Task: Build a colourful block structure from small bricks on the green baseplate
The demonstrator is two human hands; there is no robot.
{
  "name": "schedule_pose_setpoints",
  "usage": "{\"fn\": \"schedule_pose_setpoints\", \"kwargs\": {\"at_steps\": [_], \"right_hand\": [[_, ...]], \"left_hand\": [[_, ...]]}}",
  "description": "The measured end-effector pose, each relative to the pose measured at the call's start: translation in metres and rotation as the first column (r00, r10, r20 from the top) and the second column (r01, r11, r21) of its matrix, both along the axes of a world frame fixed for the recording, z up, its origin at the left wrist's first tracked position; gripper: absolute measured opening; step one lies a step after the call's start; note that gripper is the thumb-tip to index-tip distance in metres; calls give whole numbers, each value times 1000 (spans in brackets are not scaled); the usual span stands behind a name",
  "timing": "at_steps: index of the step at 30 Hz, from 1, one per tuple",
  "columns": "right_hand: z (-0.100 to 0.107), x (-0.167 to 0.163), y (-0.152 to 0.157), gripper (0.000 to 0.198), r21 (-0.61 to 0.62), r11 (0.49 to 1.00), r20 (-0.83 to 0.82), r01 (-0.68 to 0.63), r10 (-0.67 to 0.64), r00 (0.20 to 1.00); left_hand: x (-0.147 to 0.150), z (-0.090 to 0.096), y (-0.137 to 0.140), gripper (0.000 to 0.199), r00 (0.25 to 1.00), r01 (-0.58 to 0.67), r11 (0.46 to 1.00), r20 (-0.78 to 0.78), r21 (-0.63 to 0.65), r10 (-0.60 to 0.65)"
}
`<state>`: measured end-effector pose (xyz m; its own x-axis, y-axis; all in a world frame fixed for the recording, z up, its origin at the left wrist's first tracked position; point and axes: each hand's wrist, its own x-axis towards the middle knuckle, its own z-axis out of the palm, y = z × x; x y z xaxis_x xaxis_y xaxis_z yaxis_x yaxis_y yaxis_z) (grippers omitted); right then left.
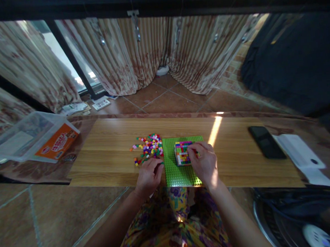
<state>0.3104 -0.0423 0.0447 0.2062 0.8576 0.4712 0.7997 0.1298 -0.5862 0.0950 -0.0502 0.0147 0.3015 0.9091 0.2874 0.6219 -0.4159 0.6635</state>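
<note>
A green baseplate (174, 171) lies on a low wooden board (111, 155). On it stands a small multicoloured block of tiny bricks (181, 152). My right hand (204, 164) rests against the block's right side, fingertips pressing on its top edge. My left hand (149, 176) sits at the baseplate's left edge, fingers curled near the loose bricks; whether it holds one is hidden. A scatter of small coloured bricks (150, 145) lies just left of the baseplate.
A clear plastic box with an orange label (35, 139) sits at the left. A black phone (266, 142) and a white booklet (299, 151) lie at the right. Curtains and a tiled floor are beyond.
</note>
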Motion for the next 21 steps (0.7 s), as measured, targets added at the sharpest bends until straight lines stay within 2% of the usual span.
{"fn": "schedule_pose_setpoints", "kwargs": {"at_steps": [13,21], "right_hand": [[11,-9,5,18,-92,991,-75,100,-107,991],[6,-12,7,20,-104,984,-38,145,-150,988]], "left_hand": [[0,-1,-1,16,1000,-11,1000,-10,-10,11],[0,-1,-1,16,1000,-17,1000,6,-2,17]]}}
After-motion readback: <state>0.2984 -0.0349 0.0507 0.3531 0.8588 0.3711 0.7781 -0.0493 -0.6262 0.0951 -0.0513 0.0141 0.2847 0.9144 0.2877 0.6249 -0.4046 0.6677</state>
